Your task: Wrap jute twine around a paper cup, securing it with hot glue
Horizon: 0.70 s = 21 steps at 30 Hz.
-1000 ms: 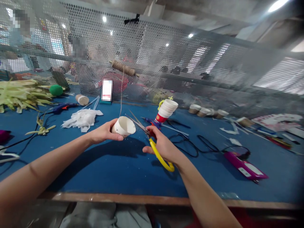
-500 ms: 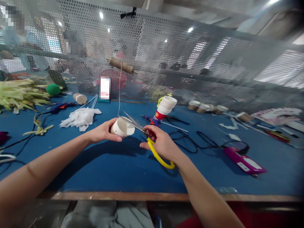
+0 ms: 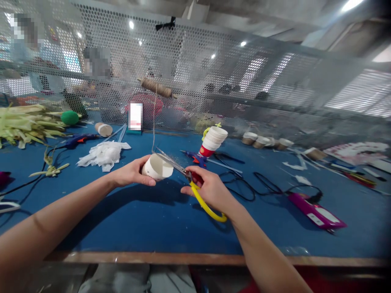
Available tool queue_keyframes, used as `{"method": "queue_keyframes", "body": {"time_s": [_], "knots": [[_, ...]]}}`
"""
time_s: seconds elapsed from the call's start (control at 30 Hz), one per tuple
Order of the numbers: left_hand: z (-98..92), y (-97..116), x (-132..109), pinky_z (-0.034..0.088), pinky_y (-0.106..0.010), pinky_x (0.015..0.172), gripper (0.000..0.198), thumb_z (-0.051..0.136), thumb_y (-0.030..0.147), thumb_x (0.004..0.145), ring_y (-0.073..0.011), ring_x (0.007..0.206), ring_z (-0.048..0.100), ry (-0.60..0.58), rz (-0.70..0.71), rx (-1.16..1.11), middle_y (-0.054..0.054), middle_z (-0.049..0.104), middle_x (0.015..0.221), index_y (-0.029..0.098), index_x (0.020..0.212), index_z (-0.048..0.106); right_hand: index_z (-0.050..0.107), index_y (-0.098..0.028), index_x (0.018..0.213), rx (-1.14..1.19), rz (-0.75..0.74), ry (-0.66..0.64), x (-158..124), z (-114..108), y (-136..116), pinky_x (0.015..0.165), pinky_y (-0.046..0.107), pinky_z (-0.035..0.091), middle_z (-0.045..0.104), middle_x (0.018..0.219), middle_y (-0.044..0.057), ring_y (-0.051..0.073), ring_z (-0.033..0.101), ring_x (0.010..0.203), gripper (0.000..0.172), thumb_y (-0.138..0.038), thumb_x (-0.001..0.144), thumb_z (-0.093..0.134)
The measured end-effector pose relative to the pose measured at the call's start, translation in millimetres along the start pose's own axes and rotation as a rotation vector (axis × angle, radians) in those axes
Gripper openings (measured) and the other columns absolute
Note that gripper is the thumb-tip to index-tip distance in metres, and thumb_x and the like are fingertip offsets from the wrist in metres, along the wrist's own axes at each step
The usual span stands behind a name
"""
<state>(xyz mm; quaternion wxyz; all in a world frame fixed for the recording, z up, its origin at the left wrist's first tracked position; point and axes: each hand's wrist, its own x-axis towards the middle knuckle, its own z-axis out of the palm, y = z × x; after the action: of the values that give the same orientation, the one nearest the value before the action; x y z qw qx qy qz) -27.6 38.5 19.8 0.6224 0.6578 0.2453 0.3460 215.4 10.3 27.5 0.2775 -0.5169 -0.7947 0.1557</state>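
My left hand [image 3: 139, 173] is closed around a white paper cup [image 3: 155, 170], tilted so that its mouth faces right and up. In my right hand [image 3: 205, 183] are scissors [image 3: 209, 206] with yellow handles. Their blades lie across the cup's rim and look nearly closed; whether they bite into the paper I cannot tell. A thin string runs down from a twine roll [image 3: 156, 87] to just behind the cup. Beyond my right hand leans a stack of white paper cups [image 3: 215, 136], with a blue glue gun [image 3: 197, 158] beside it.
White cloth strips [image 3: 105, 154] lie at left, near pale husks [image 3: 27, 124] and a green ball [image 3: 69, 117]. At right are a purple power strip [image 3: 317, 211] and its black cable [image 3: 241, 195]. A perforated metal screen [image 3: 195, 53] stands along the table's back; people are behind it.
The scissor blades have drawn closer together at the cup's rim. Both hands keep their places, and the whole view has shifted slightly downward.
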Motion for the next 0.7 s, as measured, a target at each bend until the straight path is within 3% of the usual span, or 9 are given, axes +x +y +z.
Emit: {"method": "queue_keyframes", "body": {"time_s": [0.43,0.7], "knots": [[-5.4,-4.2,0.2,0.038,-0.023,0.066,0.057,0.074,0.023,0.056,-0.0123,0.073,0.052,-0.049,0.016,-0.049,-0.005,0.058,0.086,0.014,0.105,0.047,0.058,-0.020,0.093,-0.073,-0.038,0.020,-1.1,-4.4,-0.8,0.056,0.025,0.042,0.057,0.073,0.002,0.012,0.046,0.058,0.046,-0.048,0.058,0.067],[-9.5,-6.7,1.2,0.038,-0.024,0.066,0.052,0.073,0.021,0.058,-0.0132,0.075,0.051,-0.053,0.040,-0.058,-0.004,0.057,0.087,0.015,0.104,0.049,0.059,-0.020,0.091,-0.110,-0.018,0.008,-1.8,-8.8,-5.5,0.052,0.023,0.039,0.051,0.064,-0.001,0.011,0.043,0.054,0.045,-0.050,0.058,0.066]]}}
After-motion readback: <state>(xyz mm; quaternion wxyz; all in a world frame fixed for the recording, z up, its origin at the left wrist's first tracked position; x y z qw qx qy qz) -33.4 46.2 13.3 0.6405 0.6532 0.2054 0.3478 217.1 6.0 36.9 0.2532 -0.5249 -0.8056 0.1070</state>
